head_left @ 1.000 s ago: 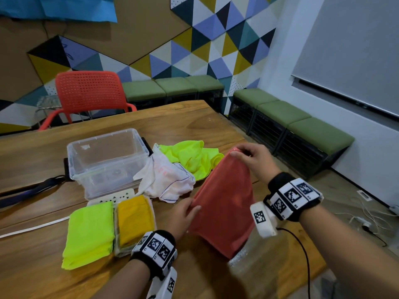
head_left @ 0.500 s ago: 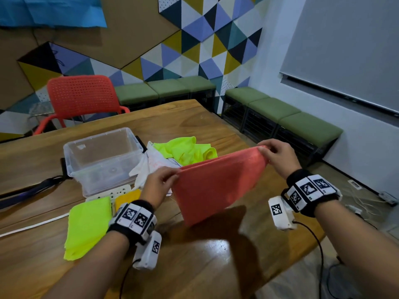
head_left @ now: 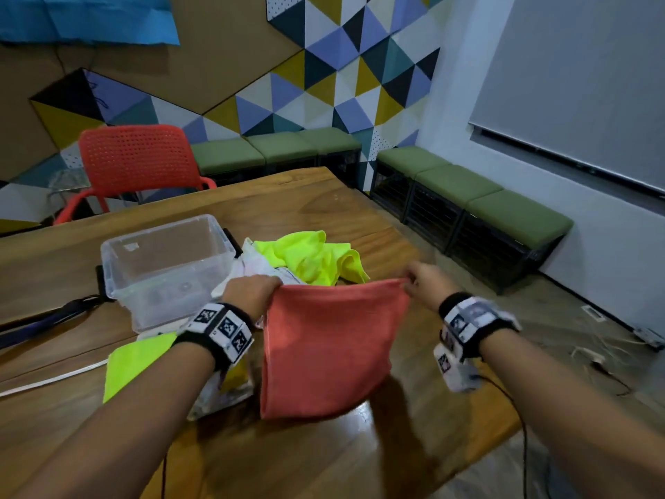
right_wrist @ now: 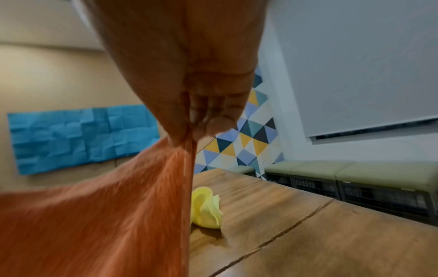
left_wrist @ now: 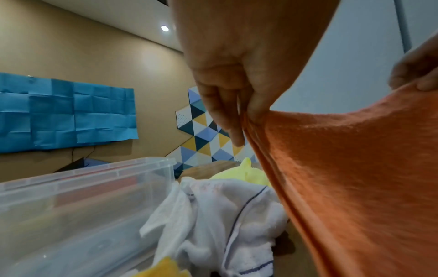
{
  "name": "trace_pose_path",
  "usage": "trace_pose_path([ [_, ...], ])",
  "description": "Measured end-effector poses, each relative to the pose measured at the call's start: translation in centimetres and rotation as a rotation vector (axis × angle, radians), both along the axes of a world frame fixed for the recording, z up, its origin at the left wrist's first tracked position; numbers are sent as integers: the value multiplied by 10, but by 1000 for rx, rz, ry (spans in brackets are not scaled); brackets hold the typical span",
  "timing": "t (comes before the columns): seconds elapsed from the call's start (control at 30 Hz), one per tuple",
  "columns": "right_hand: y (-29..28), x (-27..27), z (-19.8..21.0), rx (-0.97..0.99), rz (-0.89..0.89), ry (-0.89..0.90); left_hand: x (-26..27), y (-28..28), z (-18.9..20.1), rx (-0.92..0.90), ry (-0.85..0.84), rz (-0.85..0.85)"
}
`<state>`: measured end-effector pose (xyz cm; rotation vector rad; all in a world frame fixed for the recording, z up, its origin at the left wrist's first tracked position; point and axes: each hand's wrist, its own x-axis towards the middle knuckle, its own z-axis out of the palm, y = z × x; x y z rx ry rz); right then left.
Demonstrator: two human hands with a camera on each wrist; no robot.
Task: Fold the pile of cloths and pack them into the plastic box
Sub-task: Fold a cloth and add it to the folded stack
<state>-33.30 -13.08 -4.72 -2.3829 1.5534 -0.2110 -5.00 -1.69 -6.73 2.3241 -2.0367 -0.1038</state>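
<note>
Orange cloth [head_left: 327, 351] is hanging in the air above the wooden counter [head_left: 324, 210], held up by its two top corners. The left hand [head_left: 252, 293] is pinching the corner at 9 o'clock between thumb and fingers, and the right hand [head_left: 426, 282] is pinching the corner at 3 o'clock. The top edge is stretching almost straight between the hands, and the rest is dangling down, its bottom edge close to the counter.

The clear plastic box [head_left: 165, 268] is sitting at 10 o'clock from the orange cloth — nothing folded is lying in it. Just behind the hands, at 12 o'clock, a crumpled white cloth [left_wrist: 227, 221] is lying right beside the box, and a crumpled bright yellow-green cloth [head_left: 313, 257] is lying against it, farther from the box.

At 8 o'clock, under the left wrist, a folded yellow-green cloth [head_left: 133, 365] is lying flat. A folded yellow cloth [head_left: 235, 376] is sitting just beside it — mostly hidden by the wrist.
</note>
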Motion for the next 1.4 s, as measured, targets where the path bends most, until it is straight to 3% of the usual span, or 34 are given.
trace_pose_path([
  [0.13, -6, 4, -6, -197, -11, -155, 5, -7, 11, -192, 113, 104],
  [0.23, -10, 1, 5, -197, 37, -86, 5, -9, 17, -226, 175, 127],
  [0.37, -4, -3, 27, -93, 70, -231, 2, -3, 24, -378, 382, 127],
  [0.47, 6, -10, 52, 19, 113, -379, 2, 12, 38, -520, 281, -2],
  [0.57, 4, -9, 73, -23, 86, -420, 0, 16, 50, -549, 222, -83],
  [0.67, -12, -3, 59, -58, 69, -188, 12, -1, 39, -433, 220, -46],
  [0.77, -28, 1, 11, -27, 75, 54, 18, -20, 9, -221, 219, 47],
  [0.83, -29, 0, -22, 21, 55, 82, 15, -27, -18, -82, 189, 86],
  [0.93, -29, -3, -53, -9, 47, 86, 12, -38, -49, -43, 197, 91],
  [1.13, -36, -21, -59, -58, 114, 110, 5, -57, -57, -23, 138, 28],
  [1.23, -21, -21, -70, 17, 194, 277, -3, -50, -60, 82, 4, -65],
  [1.4, 10, -11, -109, 154, 281, 467, -16, -30, -99, 295, -186, -145],
])
